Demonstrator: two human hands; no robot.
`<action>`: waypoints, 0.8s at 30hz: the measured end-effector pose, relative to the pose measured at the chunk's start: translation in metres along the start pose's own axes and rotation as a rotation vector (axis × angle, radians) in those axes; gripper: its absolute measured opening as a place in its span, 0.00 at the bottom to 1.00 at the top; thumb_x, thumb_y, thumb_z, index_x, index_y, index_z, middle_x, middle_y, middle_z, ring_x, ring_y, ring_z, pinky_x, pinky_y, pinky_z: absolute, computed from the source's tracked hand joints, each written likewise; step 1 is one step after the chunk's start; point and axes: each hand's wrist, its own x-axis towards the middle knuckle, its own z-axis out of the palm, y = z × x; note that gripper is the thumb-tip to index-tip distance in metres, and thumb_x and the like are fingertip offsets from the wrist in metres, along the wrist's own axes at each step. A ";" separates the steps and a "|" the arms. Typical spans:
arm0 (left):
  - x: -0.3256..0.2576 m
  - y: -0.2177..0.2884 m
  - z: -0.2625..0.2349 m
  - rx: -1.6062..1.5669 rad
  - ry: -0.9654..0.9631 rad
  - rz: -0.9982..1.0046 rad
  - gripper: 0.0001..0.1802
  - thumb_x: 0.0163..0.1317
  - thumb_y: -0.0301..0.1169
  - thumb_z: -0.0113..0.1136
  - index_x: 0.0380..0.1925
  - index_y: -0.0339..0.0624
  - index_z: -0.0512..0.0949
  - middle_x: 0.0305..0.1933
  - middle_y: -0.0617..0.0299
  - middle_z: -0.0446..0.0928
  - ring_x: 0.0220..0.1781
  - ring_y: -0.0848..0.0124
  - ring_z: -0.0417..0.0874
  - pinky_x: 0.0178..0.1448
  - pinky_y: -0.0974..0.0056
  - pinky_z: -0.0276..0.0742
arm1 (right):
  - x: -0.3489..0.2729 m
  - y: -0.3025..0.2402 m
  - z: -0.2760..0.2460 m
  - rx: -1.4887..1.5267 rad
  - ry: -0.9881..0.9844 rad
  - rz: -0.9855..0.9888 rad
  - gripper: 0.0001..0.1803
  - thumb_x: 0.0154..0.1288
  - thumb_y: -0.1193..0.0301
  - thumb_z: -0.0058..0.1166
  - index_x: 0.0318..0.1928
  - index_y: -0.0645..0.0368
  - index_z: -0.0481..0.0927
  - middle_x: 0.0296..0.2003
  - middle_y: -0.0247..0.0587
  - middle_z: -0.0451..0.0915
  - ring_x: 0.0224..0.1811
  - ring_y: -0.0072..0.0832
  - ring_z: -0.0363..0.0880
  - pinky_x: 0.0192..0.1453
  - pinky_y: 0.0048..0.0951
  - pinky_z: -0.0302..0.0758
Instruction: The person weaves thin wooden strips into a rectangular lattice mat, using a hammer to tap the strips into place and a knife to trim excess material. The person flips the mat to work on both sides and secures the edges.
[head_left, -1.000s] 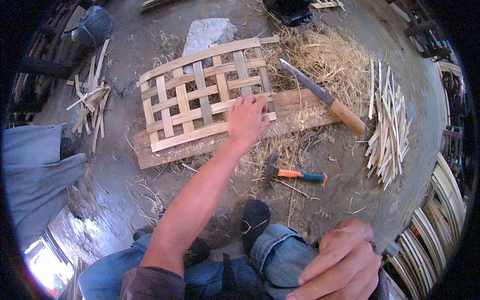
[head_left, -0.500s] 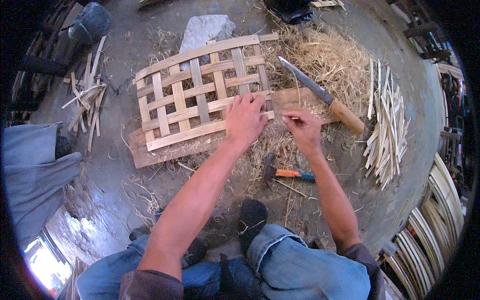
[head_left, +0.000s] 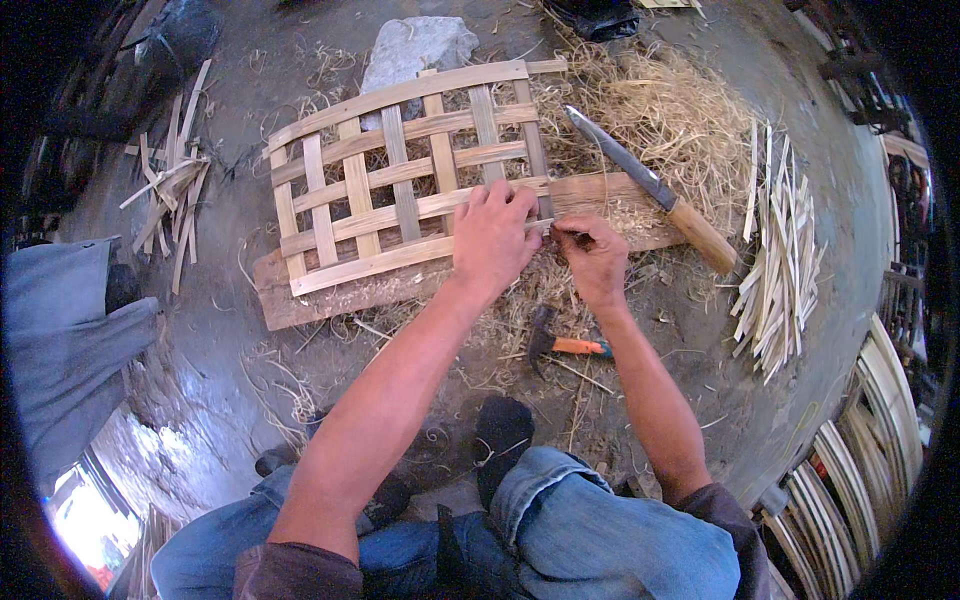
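**Inspector:** Start with the work piece. Where does it lie?

**Assistant:** The woven bamboo lattice [head_left: 400, 175] lies flat on the ground, its near edge resting on a rough wooden plank [head_left: 420, 275] that runs under it from left to right. The open weave looks complete across most of the panel; work is at the near right corner.

**Inspector:** The hands?

**Assistant:** The left hand [head_left: 493, 238] lies palm down on that corner, fingers spread and pressing the strips against the plank. The right hand [head_left: 592, 258] sits just beside it, thumb and fingers pinched together on the end of a thin strip [head_left: 540, 224] that pokes out from under the left hand. Whether it also holds a small pin or nail, I cannot tell.

**Inspector:** Your judgement of the step?

**Assistant:** Finishing or fixing the corner: one hand pins, the other works the strip end. The next move calls for steady downward pressure from the left hand, so the weave does not spring apart.

**Inspector:** Surroundings?

**Assistant:** A long knife with a wooden handle [head_left: 650, 190] lies on the plank's right end, blade pointing away. A small hammer with an orange handle [head_left: 565, 343] rests on the ground near the right wrist. Straw shavings [head_left: 660, 110] lie behind, with cut splints [head_left: 780, 250] stacked to the right and more splints [head_left: 170, 185] to the left.
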 end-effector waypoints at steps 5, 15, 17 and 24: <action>0.000 0.000 -0.002 -0.010 -0.019 -0.010 0.16 0.48 0.34 0.69 0.37 0.50 0.76 0.41 0.60 0.72 0.49 0.57 0.74 0.52 0.51 0.71 | 0.000 -0.007 -0.002 -0.029 -0.019 0.008 0.13 0.52 0.86 0.62 0.37 0.58 0.85 0.36 0.38 0.85 0.39 0.29 0.84 0.45 0.28 0.79; 0.001 0.001 0.000 0.004 -0.053 -0.037 0.18 0.47 0.34 0.69 0.38 0.51 0.74 0.43 0.62 0.72 0.52 0.60 0.73 0.52 0.52 0.69 | -0.001 0.000 0.000 -0.071 0.008 -0.087 0.14 0.51 0.90 0.59 0.37 0.59 0.83 0.37 0.39 0.84 0.40 0.28 0.83 0.46 0.27 0.78; 0.001 0.002 0.000 0.010 -0.056 -0.041 0.17 0.48 0.34 0.69 0.38 0.51 0.74 0.43 0.62 0.72 0.52 0.60 0.73 0.52 0.52 0.69 | 0.000 -0.002 0.000 -0.069 0.026 -0.073 0.14 0.48 0.87 0.63 0.35 0.57 0.85 0.36 0.39 0.85 0.39 0.32 0.84 0.45 0.30 0.79; 0.001 0.001 -0.001 -0.011 -0.039 -0.033 0.16 0.49 0.35 0.69 0.38 0.49 0.75 0.43 0.60 0.73 0.49 0.58 0.74 0.51 0.51 0.70 | -0.001 -0.009 0.001 -0.250 0.051 -0.223 0.13 0.48 0.89 0.61 0.34 0.60 0.82 0.37 0.42 0.85 0.41 0.35 0.84 0.48 0.30 0.79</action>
